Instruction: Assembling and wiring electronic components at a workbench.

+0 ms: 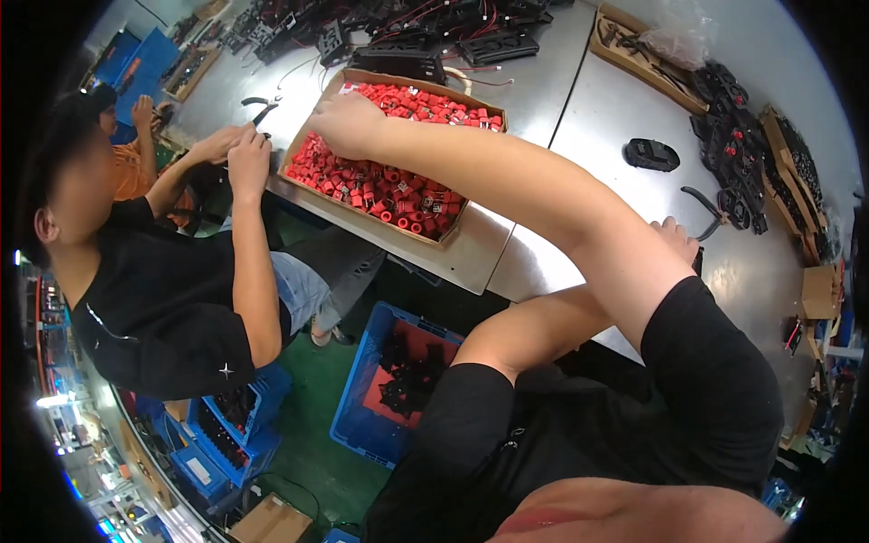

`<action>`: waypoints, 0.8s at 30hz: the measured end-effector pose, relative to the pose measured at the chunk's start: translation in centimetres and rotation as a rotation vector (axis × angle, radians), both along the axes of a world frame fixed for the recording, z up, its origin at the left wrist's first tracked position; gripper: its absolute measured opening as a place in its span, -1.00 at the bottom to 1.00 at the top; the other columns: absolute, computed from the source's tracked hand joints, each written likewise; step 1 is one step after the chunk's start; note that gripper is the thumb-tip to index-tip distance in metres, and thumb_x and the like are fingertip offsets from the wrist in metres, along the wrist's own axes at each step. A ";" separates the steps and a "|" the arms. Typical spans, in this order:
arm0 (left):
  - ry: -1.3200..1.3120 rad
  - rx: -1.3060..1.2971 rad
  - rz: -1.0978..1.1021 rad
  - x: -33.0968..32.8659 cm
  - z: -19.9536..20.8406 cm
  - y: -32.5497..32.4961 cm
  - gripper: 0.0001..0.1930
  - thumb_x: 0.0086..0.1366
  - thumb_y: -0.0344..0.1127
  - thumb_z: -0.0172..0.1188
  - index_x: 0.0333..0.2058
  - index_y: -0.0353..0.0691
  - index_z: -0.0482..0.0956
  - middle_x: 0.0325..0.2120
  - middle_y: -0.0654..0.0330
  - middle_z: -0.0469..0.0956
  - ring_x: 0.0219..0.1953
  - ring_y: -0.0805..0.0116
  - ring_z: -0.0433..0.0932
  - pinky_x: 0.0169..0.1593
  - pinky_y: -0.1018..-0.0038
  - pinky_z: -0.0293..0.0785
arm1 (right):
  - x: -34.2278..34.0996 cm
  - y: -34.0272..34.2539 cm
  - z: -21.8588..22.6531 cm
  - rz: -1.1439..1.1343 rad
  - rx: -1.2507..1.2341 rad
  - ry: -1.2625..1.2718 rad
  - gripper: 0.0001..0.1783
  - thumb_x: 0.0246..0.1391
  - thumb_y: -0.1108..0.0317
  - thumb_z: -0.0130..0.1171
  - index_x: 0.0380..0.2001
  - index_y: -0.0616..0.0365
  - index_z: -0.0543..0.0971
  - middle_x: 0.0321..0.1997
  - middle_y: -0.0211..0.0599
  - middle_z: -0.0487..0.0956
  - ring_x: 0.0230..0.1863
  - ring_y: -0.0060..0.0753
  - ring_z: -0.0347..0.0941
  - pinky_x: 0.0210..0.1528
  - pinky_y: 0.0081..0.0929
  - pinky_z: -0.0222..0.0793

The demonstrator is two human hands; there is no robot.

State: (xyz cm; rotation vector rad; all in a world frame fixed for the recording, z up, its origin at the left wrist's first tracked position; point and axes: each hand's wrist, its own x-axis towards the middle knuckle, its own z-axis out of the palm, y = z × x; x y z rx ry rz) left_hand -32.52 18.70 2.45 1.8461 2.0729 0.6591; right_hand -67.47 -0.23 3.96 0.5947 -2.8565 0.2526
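Note:
My right arm stretches across to the left, over a cardboard tray [444, 237] full of small red plastic parts [398, 185]. At the tray's far left corner, my right hand [348, 124] is closed, fingers down among the parts; what is in the fingers is hidden. My left arm passes beneath the right one. My left hand [674, 237] rests at the table to the right, fingers curled round a black piece [698, 261], mostly hidden. Close by lie dark-handled pliers [715, 217] and a black oval housing [652, 155].
A co-worker [163, 290] works at left, hands [240, 154] beside the tray. Black assemblies with red wires [434, 45] pile up at the back. Black parts [729, 136] and narrow boxes [787, 172] line the right side. A blue crate [348, 412] stands on the floor.

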 end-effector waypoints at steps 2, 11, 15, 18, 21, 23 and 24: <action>0.060 -0.052 -0.012 0.7 1.2 0.5 -0.55 0.33 -0.02 0.21 0.07 -0.17 0.63 -0.02 0.08 0.59 0.15 0.09 0.47 0.08 0.17 0.47 | 0.0 1.2 -1.3 0.015 -0.042 0.205 -0.69 0.24 0.26 0.16 -0.03 -0.04 0.76 0.09 -0.18 0.72 0.24 -0.13 0.58 0.26 -0.04 0.43; 0.098 -0.222 0.050 1.1 2.3 1.1 -0.55 0.37 -0.05 0.27 0.19 0.03 0.57 0.06 0.25 0.57 0.22 0.23 0.42 0.14 0.27 0.41 | -0.2 1.5 -1.2 0.017 0.013 0.182 -0.74 0.22 0.28 0.16 -0.07 -0.10 0.73 0.04 -0.33 0.70 0.22 -0.18 0.54 0.19 -0.09 0.41; 0.075 0.024 0.042 1.5 -0.2 1.5 -0.40 0.18 0.16 0.37 0.04 -0.16 0.62 -0.04 0.07 0.61 0.12 0.07 0.48 0.12 0.15 0.44 | 1.2 2.7 1.8 0.079 -0.221 0.278 -0.89 0.10 0.36 0.24 -0.27 0.03 0.65 -0.22 -0.21 0.67 -0.03 -0.09 0.63 -0.03 -0.11 0.50; 0.011 0.093 0.057 0.6 -1.7 0.1 -0.43 0.20 0.11 0.37 0.03 -0.19 0.64 -0.02 0.02 0.61 0.14 0.03 0.49 0.15 0.11 0.43 | 5.9 5.7 3.7 0.243 -0.419 0.065 -0.85 0.08 0.40 0.28 -0.32 0.16 0.50 -0.39 -0.14 0.59 -0.25 0.02 0.61 -0.20 -0.10 0.51; -0.049 0.097 0.079 0.9 -1.4 0.5 -0.36 0.08 0.12 0.47 0.04 -0.18 0.66 0.02 0.00 0.62 0.19 0.06 0.51 0.17 0.11 0.42 | 15.4 11.7 6.7 0.321 -0.493 -0.054 -0.79 0.07 0.54 0.32 -0.28 0.20 0.47 -0.29 -0.19 0.59 -0.25 -0.09 0.60 -0.16 -0.22 0.55; -0.005 -0.122 -0.003 0.8 0.3 1.3 -0.31 0.04 0.18 0.48 0.05 -0.15 0.67 0.04 0.04 0.61 0.18 0.12 0.54 0.15 0.17 0.44 | 22.2 18.5 7.0 0.332 -0.463 0.083 -0.68 -0.05 0.71 0.25 -0.19 0.22 0.57 -0.22 -0.22 0.65 -0.19 -0.16 0.62 -0.11 -0.30 0.56; -0.001 -0.121 0.002 0.9 0.1 1.4 -0.31 0.04 0.18 0.48 0.05 -0.15 0.67 0.04 0.04 0.61 0.18 0.12 0.54 0.15 0.17 0.44 | 25.7 21.2 7.5 0.176 -0.465 -0.010 -0.69 -0.07 0.73 0.22 -0.22 0.23 0.58 -0.24 -0.21 0.65 -0.18 -0.17 0.63 -0.10 -0.31 0.56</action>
